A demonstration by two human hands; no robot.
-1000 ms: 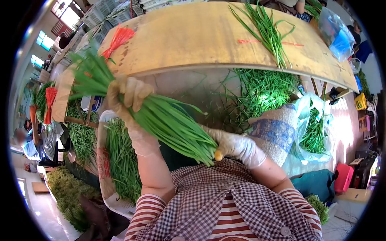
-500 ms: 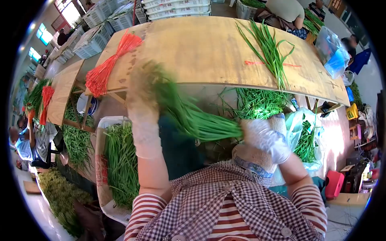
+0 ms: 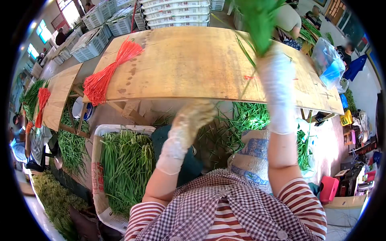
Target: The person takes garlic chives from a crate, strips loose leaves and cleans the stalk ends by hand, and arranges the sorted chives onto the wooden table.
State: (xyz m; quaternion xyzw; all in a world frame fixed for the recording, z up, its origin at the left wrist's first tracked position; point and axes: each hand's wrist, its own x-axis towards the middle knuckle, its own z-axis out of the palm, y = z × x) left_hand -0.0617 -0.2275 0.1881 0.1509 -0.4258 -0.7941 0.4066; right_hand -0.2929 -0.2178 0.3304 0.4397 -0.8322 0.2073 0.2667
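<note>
My gloved right hand [image 3: 275, 66] is raised over the right part of the wooden table [image 3: 181, 60], closed round a bunch of long green stalks [image 3: 259, 24] that points up and is blurred. Beneath it, loose green leaves [image 3: 245, 50] and a red tie [image 3: 249, 77] lie on the table, partly hidden by my arm. My gloved left hand [image 3: 197, 114] is in front of the table's near edge, blurred, with nothing visible in it; how far its fingers are apart is unclear. A bundle of red ties [image 3: 108, 74] lies at the table's left end.
A white crate [image 3: 97, 160] of green stalks stands at my left. Below the table are a green heap [image 3: 251, 114] and a woven sack [image 3: 253, 154]. A plastic bag [image 3: 327, 64] sits at the table's right end. Stacked white crates [image 3: 177, 14] stand behind. Other people sit left and upper right.
The green bunch has gone from between both hands to upright in my right hand, which rose over the table. My left hand let go and moved down and right. The view has shifted.
</note>
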